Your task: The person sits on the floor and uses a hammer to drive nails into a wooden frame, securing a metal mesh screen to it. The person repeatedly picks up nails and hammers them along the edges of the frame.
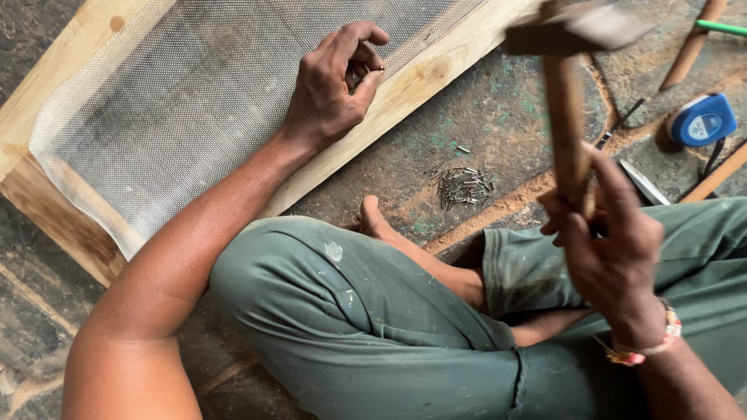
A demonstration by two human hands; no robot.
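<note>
From the head view I see my right hand (611, 257) wrapped tight around the wooden handle of a hammer (568, 117), held up over my right knee; the tool is blurred. Its long axis runs close to vertical in the picture, handle rising from the fist, the dark metal head at the top edge pointing roughly left to right across the handle. My left hand (334, 82) rests on the wooden frame (420, 82), fingers curled narrow, thumb and fingertips pinched together at the rail's inner edge; something small may sit in that pinch, I cannot tell what. The frame lies flat on the floor, its near rail slanting from lower left to upper right, with white mesh (179, 109) stretched across the opening and lapping over the left corner. A loose heap of small nails (464, 187) lies on the floor just beyond my bare foot (373, 218), between the frame rail and the hammer hand. At right, well apart from the frame, sits a tape measure (702, 120), a rounded blue case with a pale oval label on its face, lying flat. Beside it, wooden sticks (692, 43), a thin green rod (722, 27) at the top corner. I sit cross-legged in grey-green trousers (350, 311); a red and white bracelet (650, 348) circles the right wrist
</note>
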